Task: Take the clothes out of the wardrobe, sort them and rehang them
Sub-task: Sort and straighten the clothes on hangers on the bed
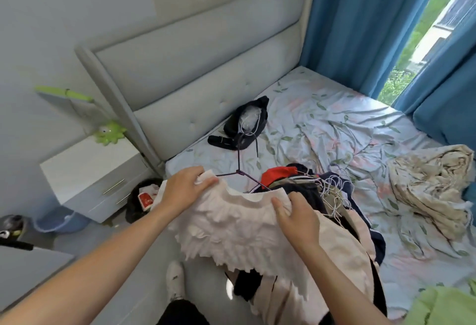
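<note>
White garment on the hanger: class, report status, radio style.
Left hand and right hand both grip white garment at shoulders. Purple hanger inside neckline. Clothes pile directly behind.

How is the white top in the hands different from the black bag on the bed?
The white top is pale and ruffled; the black bag is dark and smooth. The top is on a hanger, held by the left hand and right hand; the bag lies untouched near the headboard. Both are soft.
</note>
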